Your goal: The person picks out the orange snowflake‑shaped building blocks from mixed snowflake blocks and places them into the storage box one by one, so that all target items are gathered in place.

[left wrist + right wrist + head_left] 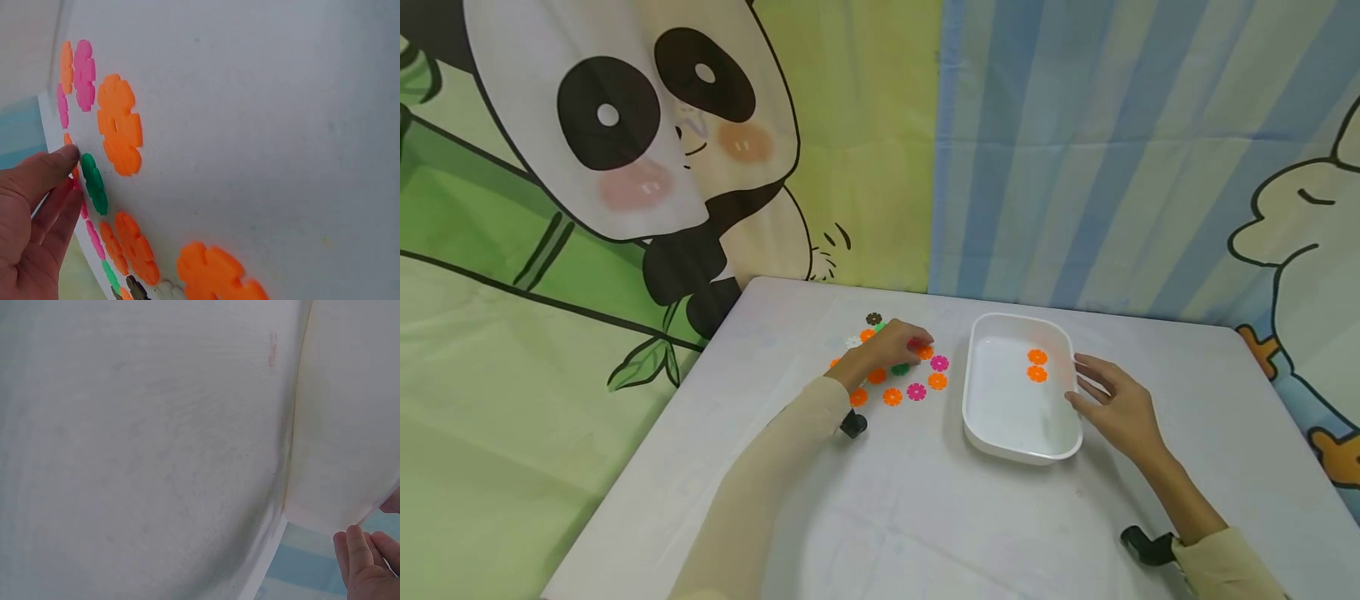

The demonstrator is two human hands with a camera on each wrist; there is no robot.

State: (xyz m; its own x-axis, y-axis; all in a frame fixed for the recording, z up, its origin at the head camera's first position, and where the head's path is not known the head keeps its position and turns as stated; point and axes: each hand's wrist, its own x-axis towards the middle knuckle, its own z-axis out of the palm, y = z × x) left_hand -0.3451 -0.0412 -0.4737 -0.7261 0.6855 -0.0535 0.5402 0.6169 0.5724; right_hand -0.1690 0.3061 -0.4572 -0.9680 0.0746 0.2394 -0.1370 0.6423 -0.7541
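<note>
Nearest the camera: pale left sleeve (737, 517), stretched over the white counter (880, 533). Beyond it, left hand (895, 343) low over a scatter of flower-shaped plastic pieces; narrow gap between thumb and fingertips, set about an orange piece (926, 353). Cannot tell from either view whether pinched or merely touched. Around that hand, on the counter: pink piece (939, 363), green piece (900, 369), brown piece (874, 318), white piece (853, 342), other orange pieces (892, 397). Off to the right: white tray (1000, 417), with two orange pieces (1037, 374) inside, one just beside the other. Right hand (1120, 408) wide, fingers stretched to the tray's right side, thumb at the rim.

Risks, by judgement: thin pieces, awkward to lift; likely to skid or slip from too shallow a pinch. Neighbours liable to scatter or come up two together, from crowding under the fingertips. Black wrist mount (853, 423) close to the orange pieces; chance of nudging them with a dip of the wrist. Tray liable to slide or tip from a one-sided push.
</note>
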